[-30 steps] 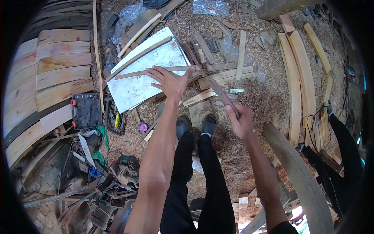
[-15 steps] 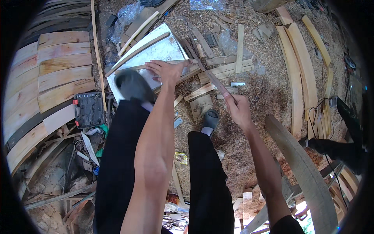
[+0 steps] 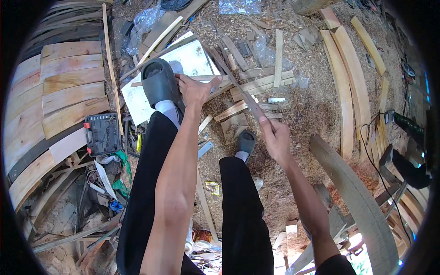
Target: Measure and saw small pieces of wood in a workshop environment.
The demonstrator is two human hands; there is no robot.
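My left hand (image 3: 195,90) grips a thin wooden strip (image 3: 213,78), thumb stretched along its right end. The strip lies across a white board (image 3: 137,106) on the ground, and my left foot in a dark grey sandal (image 3: 158,81) rests over its left part. My right hand (image 3: 275,140) is closed round the near end of a long, flat, brown, blade-like tool (image 3: 251,101). The tool slants up and left, passing close to the strip's right end; I cannot tell whether they touch. Its exact kind is unclear.
Wood offcuts (image 3: 263,85) and shavings cover the ground ahead. Curved planks (image 3: 348,87) lie at right, near another person's leg (image 3: 405,169) and a black cable (image 3: 382,181). A large curved timber (image 3: 353,201) rises near my right arm. At left are an open tool case (image 3: 104,134) and stacked boards (image 3: 73,98).
My left foot has shifted up onto the strip and board. My right hand has moved slightly down and right with the tool. The other person's leg at right has changed position.
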